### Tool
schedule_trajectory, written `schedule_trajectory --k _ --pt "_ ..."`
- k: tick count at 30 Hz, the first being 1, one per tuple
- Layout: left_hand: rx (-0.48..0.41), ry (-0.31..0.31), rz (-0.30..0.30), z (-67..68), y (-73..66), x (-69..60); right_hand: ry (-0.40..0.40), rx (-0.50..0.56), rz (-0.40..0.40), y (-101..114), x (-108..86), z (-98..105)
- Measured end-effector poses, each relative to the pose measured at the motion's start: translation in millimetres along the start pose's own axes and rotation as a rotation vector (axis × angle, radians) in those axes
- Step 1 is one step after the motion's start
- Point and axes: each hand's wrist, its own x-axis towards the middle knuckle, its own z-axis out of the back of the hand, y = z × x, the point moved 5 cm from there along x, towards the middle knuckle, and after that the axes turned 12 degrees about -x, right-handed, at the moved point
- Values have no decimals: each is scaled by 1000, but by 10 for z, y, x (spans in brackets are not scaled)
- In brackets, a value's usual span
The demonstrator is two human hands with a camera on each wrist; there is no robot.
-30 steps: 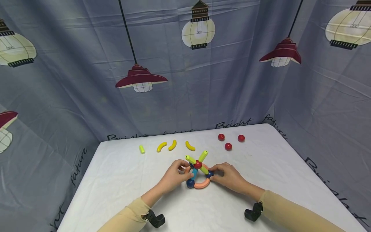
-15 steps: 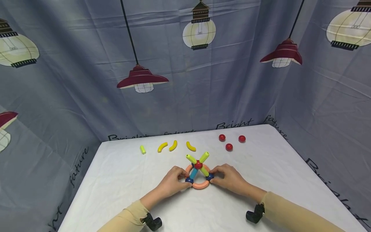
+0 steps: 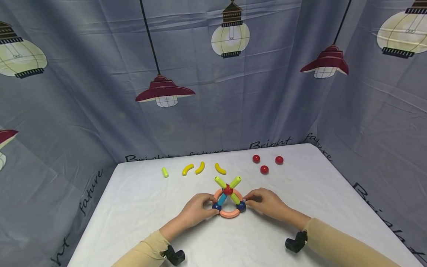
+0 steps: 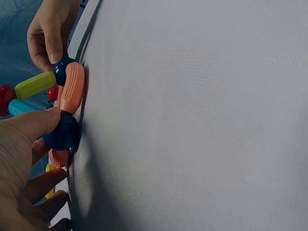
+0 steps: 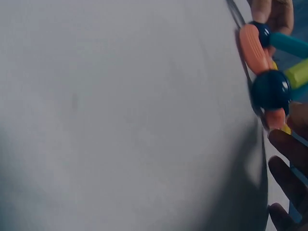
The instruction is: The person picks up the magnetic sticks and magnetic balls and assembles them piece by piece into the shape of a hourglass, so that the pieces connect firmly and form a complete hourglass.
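Observation:
A built piece stands on the table, with coral arcs (image 3: 229, 214) and dark blue balls forming its ring. Blue and lime sticks rise from the ring to a red ball (image 3: 228, 190), which has two more lime sticks pointing up. My left hand (image 3: 197, 212) pinches the left dark blue ball (image 4: 62, 131) between thumb and fingers. Beside the right dark blue ball (image 3: 241, 206), my right hand (image 3: 270, 206) has its fingertips at the ball's outer side, not wrapped round it. In the right wrist view, this ball (image 5: 271, 90) is largely uncovered.
Behind the built piece lie a short lime stick (image 3: 165, 172), three yellow curved pieces (image 3: 200, 168) and three red balls (image 3: 264, 170). The white table (image 3: 146, 200) ends at a grey-blue patterned curtain (image 3: 213, 118).
My left hand moved down from the blue stick to the left dark blue ball, and the built piece turned slightly. My right fingers loosened from the right ball, which now shows more.

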Motion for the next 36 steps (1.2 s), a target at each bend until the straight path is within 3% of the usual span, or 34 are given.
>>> schedule_trajectory --k 5,20,27,36 --pt "-14 17 26 2 12 -23 -57 0 -27 -142 63 138" --pt "-20 27 27 2 45 -14 -137 -20 -157 -634 228 422" --pt "-25 17 23 4 46 -14 -214 16 -258 -796 305 539" --pt "-67 21 -1 -2 22 -20 -208 17 -274 -886 484 550"
